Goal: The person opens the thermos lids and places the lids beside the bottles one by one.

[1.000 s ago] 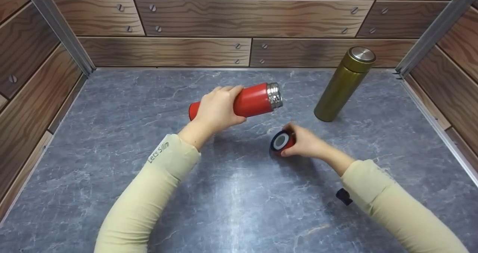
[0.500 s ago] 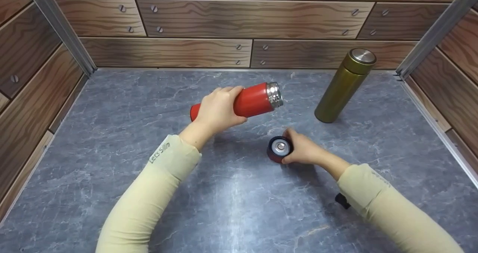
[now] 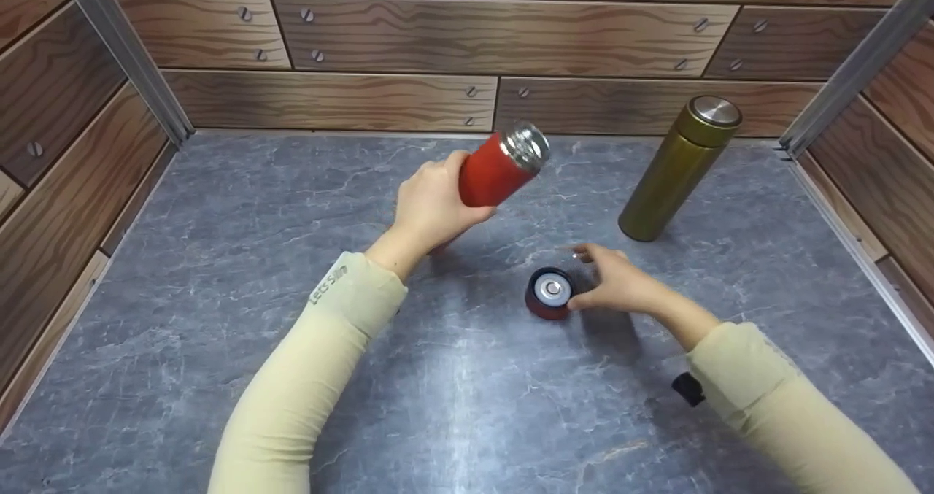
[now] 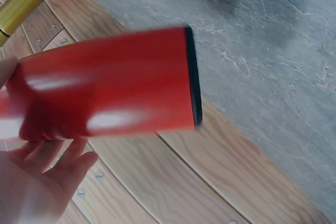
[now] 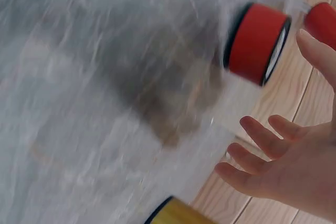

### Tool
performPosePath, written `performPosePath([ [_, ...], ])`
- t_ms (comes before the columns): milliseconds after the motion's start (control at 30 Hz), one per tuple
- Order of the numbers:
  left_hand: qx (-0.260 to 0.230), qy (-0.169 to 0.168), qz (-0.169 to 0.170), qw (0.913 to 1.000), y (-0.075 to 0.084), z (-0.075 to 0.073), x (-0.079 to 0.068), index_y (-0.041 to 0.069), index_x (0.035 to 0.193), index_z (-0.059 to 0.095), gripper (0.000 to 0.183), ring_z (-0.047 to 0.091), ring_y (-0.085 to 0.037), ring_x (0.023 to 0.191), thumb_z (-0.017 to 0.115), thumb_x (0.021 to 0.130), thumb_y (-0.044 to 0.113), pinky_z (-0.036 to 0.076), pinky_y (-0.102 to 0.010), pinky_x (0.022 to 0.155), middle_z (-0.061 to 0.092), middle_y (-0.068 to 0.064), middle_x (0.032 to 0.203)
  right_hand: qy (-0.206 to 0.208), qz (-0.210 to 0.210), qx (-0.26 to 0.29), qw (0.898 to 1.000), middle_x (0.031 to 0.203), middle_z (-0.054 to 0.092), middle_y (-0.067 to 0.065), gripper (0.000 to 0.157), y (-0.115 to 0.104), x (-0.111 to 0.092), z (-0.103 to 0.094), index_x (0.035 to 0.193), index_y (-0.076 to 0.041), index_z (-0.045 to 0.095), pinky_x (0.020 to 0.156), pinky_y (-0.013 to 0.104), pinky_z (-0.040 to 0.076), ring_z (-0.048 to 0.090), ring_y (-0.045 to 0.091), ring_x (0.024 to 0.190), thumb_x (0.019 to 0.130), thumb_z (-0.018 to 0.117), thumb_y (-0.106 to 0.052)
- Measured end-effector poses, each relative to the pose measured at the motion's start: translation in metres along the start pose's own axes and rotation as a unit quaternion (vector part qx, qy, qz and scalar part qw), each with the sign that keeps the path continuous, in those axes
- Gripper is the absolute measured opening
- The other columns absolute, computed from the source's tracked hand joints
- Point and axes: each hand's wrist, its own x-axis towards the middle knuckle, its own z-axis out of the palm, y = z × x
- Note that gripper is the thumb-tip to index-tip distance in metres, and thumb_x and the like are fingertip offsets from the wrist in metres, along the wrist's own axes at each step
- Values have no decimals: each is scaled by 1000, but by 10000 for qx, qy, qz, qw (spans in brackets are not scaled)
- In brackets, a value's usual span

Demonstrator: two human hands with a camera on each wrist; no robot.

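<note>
My left hand (image 3: 436, 201) grips a red thermos bottle (image 3: 498, 169) round its body, tilted with the bare metal neck up and to the right. In the left wrist view, the dark-edged base of the red bottle (image 4: 126, 82) points right, away from the fingers. On the table, the red lid (image 3: 549, 294) lies with its pale inner side facing up. Just right of the lid is my right hand (image 3: 619, 281), its fingers spread and thumb tip close to the lid's edge. In the right wrist view, a gap shows between the lid (image 5: 259, 44) and the open fingers.
A gold-green thermos (image 3: 675, 173) with a metal-topped lid stands at the right rear. Wood-patterned walls (image 3: 394, 100) enclose the grey marbled table (image 3: 292, 187) at the back and both sides. A small black piece (image 3: 688, 390) shows beside the right sleeve.
My right hand lowered the lid, turned it inner side up onto the table, then let go and drew back right. The left hand has tilted the red bottle's neck further upward.
</note>
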Motion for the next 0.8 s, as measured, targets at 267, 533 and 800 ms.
performPosePath([
  [267, -323, 50, -265, 9991, 10, 13, 14, 14, 122, 50, 62, 64, -18, 90, 70, 75, 50, 52, -38, 79, 68, -4, 106, -3, 465, 249, 9986, 139, 37, 33, 80, 15, -10, -24, 140, 5, 30, 102, 59, 33, 29, 49, 129, 81, 70, -30],
  [533, -1239, 157, -657, 9900, 22, 30, 31, 11, 119, 49, 60, 64, -19, 92, 73, 74, 43, 50, -35, 81, 67, -5, 104, 80, 699, 148, 9974, 139, 36, 33, 79, 28, -14, -34, 139, 6, 31, 101, 60, 34, 28, 50, 129, 82, 69, -34],
  [800, -1963, 336, -932, 9755, 26, 46, 46, 7, 119, 47, 62, 64, -20, 96, 76, 73, 35, 51, -34, 85, 65, -8, 107, 18, 754, 144, 9971, 140, 35, 34, 77, 34, -18, -39, 138, 6, 31, 99, 59, 36, 32, 51, 128, 83, 67, -34],
])
